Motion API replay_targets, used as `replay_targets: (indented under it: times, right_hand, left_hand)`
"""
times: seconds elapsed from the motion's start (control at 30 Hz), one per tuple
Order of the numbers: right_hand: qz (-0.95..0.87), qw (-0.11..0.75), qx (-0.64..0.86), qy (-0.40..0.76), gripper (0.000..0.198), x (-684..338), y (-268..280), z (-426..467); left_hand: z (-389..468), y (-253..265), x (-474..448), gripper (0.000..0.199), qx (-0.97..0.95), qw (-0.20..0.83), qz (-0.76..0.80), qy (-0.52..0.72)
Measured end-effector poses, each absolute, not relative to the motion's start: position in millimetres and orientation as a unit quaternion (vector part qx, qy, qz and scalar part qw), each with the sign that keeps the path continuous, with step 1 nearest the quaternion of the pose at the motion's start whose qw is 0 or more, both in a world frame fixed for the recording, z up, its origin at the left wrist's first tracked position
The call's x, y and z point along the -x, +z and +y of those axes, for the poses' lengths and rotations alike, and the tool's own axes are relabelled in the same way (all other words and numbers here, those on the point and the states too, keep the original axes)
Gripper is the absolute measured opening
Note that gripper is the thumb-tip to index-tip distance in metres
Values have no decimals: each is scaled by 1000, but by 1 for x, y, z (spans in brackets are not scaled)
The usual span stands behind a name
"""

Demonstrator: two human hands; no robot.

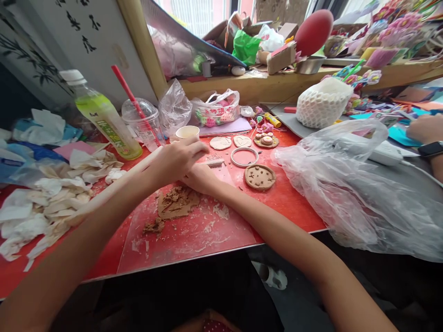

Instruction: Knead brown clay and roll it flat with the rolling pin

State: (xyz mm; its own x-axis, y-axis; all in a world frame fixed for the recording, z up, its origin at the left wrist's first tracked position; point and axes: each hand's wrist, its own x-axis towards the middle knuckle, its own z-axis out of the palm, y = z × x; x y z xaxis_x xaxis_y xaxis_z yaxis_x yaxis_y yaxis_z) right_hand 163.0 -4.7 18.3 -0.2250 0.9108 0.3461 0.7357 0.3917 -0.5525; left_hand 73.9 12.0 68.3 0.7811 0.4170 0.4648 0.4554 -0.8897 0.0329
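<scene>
My left hand [187, 156] hovers over the table's middle, its fingers bent and pressed together. My right hand [200, 178] is just below and against it, with its fingertips hidden behind the left hand. What the hands hold, if anything, is hidden. Nearest to them lies a ragged slab of brown clay [175, 210], with a crumbly clay lump [154, 226] beside it on a transparent sheet [207, 237]. A pale stick [213, 163] lies just beyond the hands. A round clay piece with small dots [260, 178] and a ring [244, 157] are to the right.
Behind are a paper cup [187, 133], pale clay discs [220, 143] and a decorated clay disc [266, 139]. At left stand a green drink bottle [105, 122], a plastic cup [141, 120] and crumpled tissues [51, 203]. Plastic bags [346, 184] and another person's hand [427, 129] are at right.
</scene>
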Motion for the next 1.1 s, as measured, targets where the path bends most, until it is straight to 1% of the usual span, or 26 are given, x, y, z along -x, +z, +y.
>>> replay_targets:
  times: [0.13,0.27,0.37,0.43,0.6,0.87,1.1]
  right_hand:
    - [-823,271,486,114,25,-181,0,-9]
    - [-823,259,495,103,26,-182,0,-6]
    - [-823,271,489,97,23,-180,-2,-5]
    - [-824,274,486,98,21,-180,-4,-5]
    - [-822,268,490,109,21,-182,-4,-7]
    - [-821,262,496,105,21,-181,-3,-7]
    - [-824,257,496,95,21,-180,-3,-8]
  left_hand:
    - [27,47,-4,25,923,51,-298,-240]
    - [33,27,26,26,904,-5,-334,-266]
    - [33,20,25,24,907,-44,-334,-252]
    - [32,17,22,23,914,-50,-327,-233]
    - [29,10,17,20,911,-28,-326,-253]
    - [26,12,18,21,875,-7,-374,-307]
    - [24,10,16,20,911,3,-332,-245]
